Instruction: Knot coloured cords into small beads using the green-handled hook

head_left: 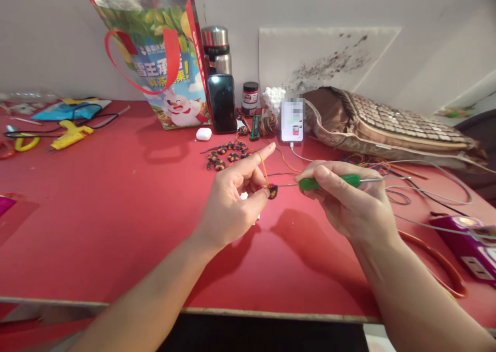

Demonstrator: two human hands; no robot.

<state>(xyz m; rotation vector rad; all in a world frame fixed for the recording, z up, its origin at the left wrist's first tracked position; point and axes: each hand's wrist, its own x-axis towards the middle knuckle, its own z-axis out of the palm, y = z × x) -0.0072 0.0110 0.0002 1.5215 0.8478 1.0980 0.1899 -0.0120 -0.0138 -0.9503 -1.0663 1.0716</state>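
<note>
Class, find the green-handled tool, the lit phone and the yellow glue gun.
Green-handled tool [351, 181]: head view, on handle.
Lit phone [291, 126]: head view, on screen.
Yellow glue gun [73, 136]: head view, on body.

— Hidden by the left hand?
— Part of the yarn piece, behind the thumb; the tip of the green-handled hook is too small to tell
— Past the fingers of the right hand?
— A purple box, cut off; beyond the left fingers, the lit phone is partly blurred
</note>
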